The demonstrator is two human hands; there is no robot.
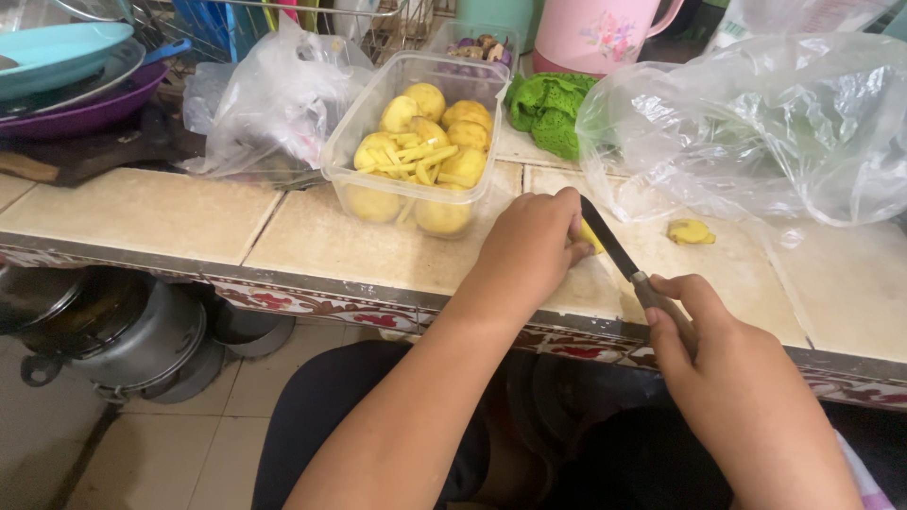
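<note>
Left hand [532,241] clamps a smooth yellow peeled potato piece [590,236] against the matte beige tiled counter [321,236]. Right hand [699,340] wraps tightly around a dark-bladed, slim-handled kitchen knife [619,253], blade touching the piece.

A yellow potato piece [588,236] is being held on the table [312,236] by the left hand [534,236] while a knife [614,247] is being gripped by the right hand [704,331].

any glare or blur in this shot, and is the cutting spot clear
Head view: soft, even light; white glare on the clear plastic bag; the knife and both hands are sharp; the left hand hides most of the yellow piece being cut; the right hand casts little shadow.
</note>
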